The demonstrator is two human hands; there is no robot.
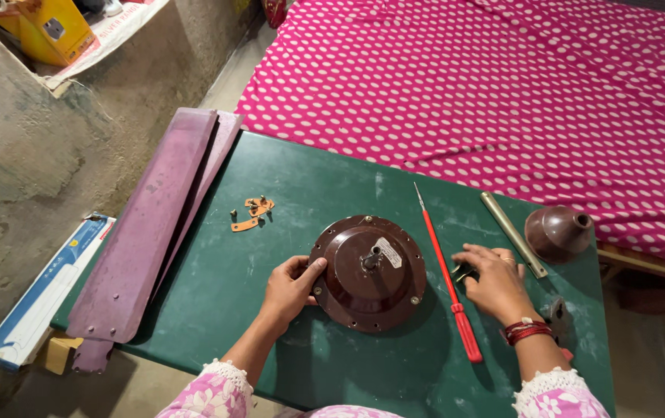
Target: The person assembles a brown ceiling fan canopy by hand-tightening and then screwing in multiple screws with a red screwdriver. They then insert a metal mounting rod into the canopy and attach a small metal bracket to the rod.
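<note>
Steadying round glossy brown motor housing [369,273] (metal), left hand [287,290], slim red screwdriver [448,280]

A single head-worn view looks steeply down from above and just behind the green table [270,325], fairly close, with the person's forearms entering from the bottom edge. It faces forward across the tabletop toward a pink dotted bedcover [502,85] at the top; a rough wall [30,170] lies left

Green table [286,186]: fan motor [369,272], red screwdriver [448,282], blades [147,232], metal rod [512,234].
</note>
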